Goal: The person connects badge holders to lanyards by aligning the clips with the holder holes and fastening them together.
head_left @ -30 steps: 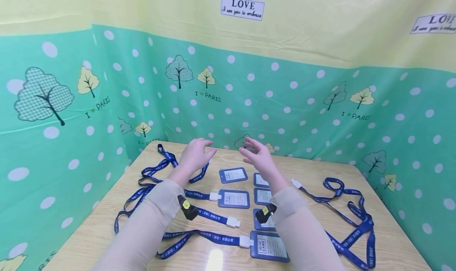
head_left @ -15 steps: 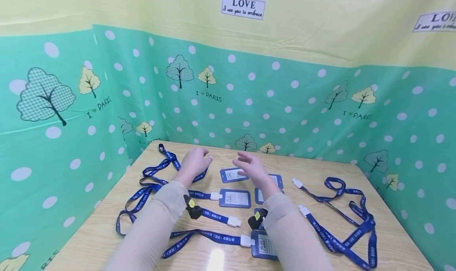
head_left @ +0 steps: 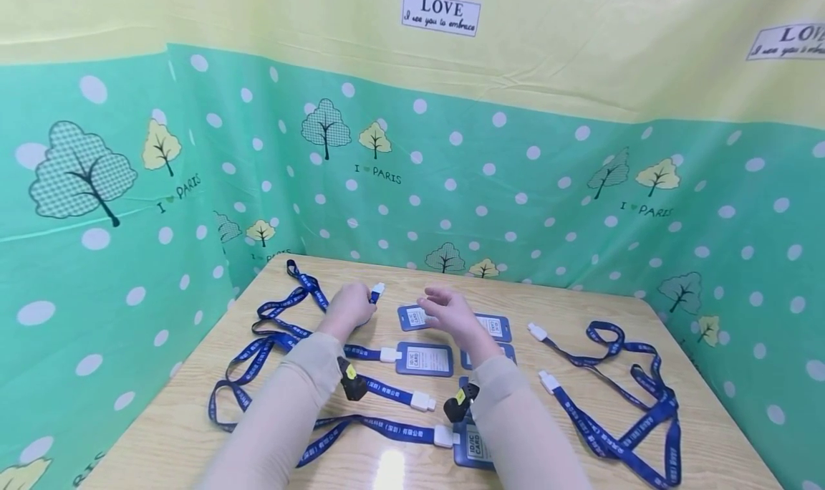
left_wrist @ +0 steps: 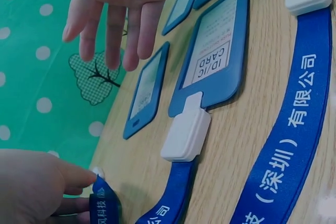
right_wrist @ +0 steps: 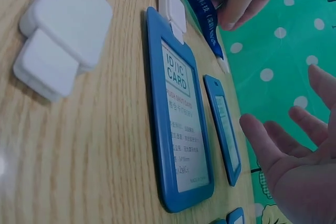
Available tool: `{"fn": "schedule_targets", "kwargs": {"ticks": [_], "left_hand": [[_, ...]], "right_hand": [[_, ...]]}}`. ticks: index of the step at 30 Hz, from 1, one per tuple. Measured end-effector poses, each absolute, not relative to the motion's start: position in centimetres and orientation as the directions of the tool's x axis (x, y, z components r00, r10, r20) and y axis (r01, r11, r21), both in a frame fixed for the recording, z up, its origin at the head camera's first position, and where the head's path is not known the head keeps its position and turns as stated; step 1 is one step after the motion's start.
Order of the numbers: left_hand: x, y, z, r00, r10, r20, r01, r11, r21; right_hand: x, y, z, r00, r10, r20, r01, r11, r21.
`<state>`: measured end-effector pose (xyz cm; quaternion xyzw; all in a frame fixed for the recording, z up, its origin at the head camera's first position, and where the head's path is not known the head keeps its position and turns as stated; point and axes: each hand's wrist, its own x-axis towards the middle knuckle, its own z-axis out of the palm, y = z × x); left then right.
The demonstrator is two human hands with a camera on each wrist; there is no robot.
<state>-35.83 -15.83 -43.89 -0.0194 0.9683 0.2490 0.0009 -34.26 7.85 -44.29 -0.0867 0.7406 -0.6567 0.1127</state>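
Note:
My left hand (head_left: pixel 350 311) pinches the strap of a blue lanyard (right_wrist: pixel 202 11) just behind its white clip (head_left: pixel 378 288) at the far left of the table. The strap shows folded at the fingers in the left wrist view. My right hand (head_left: pixel 451 314) holds nothing; its fingers are spread and bent a little. It hovers over the far blue card holder (head_left: pixel 412 318) and partly covers it in the head view. Nearer, another card holder (head_left: pixel 424 359) is joined to a white clip (head_left: pixel 389 355) on its lanyard.
A loose clip (head_left: pixel 422 401) and a joined card holder (head_left: pixel 473 443) lie nearer. More holders (head_left: pixel 493 327) sit partly behind my right arm. Two lanyards (head_left: pixel 651 404) lie on the right of the wooden table (head_left: pixel 548 461). A patterned cloth (head_left: pixel 515 153) hangs behind.
My left hand has come down onto the far lanyard and pinches it, its white clip now showing beyond the fingers. My right hand has moved left and down over the far card holder.

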Motion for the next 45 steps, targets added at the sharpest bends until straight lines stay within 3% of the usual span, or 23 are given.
{"fn": "schedule_targets", "kwargs": {"ticks": [14,34,45], "left_hand": [[-35.5,-15.6,-44.1,-0.998,-0.047,-0.046,-0.063,0.882,0.467],[-34.8,-18.7,-43.6,-0.973,0.192,-0.126,0.109,0.871,0.479],[-34.1,-20.7,-42.8,-0.953,0.257,-0.160,0.161,0.878,0.451]], "right_hand": [[-33.6,7.7,-44.1,-0.955,-0.290,-0.059,0.011,0.165,-0.986],[-32.9,8.2,-43.6,-0.910,-0.401,-0.106,-0.073,0.409,-0.910],[-32.7,8.8,-42.7,-0.886,-0.441,-0.145,-0.118,0.515,-0.849]]}}
